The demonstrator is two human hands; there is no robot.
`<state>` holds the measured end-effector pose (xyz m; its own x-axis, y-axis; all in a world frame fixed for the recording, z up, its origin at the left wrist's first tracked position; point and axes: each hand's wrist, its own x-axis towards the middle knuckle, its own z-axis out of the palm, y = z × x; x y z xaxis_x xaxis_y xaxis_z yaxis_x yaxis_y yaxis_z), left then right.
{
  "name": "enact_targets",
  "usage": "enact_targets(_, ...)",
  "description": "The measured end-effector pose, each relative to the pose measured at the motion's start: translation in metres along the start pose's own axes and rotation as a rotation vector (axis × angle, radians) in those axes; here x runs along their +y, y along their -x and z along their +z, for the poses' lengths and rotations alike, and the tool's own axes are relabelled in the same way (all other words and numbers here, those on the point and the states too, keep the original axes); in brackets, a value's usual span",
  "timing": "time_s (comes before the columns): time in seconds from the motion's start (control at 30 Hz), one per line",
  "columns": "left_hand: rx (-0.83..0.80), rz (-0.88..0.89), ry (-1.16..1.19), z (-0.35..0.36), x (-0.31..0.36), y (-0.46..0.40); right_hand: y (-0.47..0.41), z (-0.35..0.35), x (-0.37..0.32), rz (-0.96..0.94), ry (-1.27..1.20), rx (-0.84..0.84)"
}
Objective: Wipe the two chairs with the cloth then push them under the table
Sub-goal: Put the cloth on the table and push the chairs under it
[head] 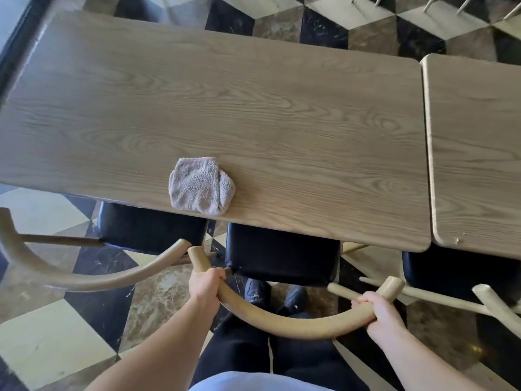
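Note:
A grey folded cloth (201,186) lies on the wooden table (253,108) near its front edge. Two chairs with black seats and curved wooden backrests stand at the table's near side. The middle chair's seat (282,253) is partly under the table. My left hand (205,283) grips the left end of its curved backrest (282,320), and my right hand (377,313) grips the right end. The left chair (149,230) also sits partly under the table, its backrest (84,277) curving out to the left.
A second wooden table (476,150) abuts on the right, with another black-seated chair (451,275) beneath it. My black shoes (275,296) stand behind the middle chair. The floor is checkered tile. Chair legs show at the far top right.

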<state>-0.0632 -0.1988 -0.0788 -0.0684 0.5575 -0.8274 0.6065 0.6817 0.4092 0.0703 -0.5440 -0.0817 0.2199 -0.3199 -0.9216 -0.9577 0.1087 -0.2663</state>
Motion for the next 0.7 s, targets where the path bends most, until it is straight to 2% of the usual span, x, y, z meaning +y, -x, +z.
enact_targets(0.4, -0.026, -0.02, 0.031, 0.012, -0.002, -0.011, -0.006, 0.001, -0.014, 0.029, 0.036, -0.019)
enact_targets(0.7, 0.019, -0.046, -0.113, 0.011, -0.009, -0.018, -0.002, -0.001, -0.016, -0.007, 0.002, -0.062)
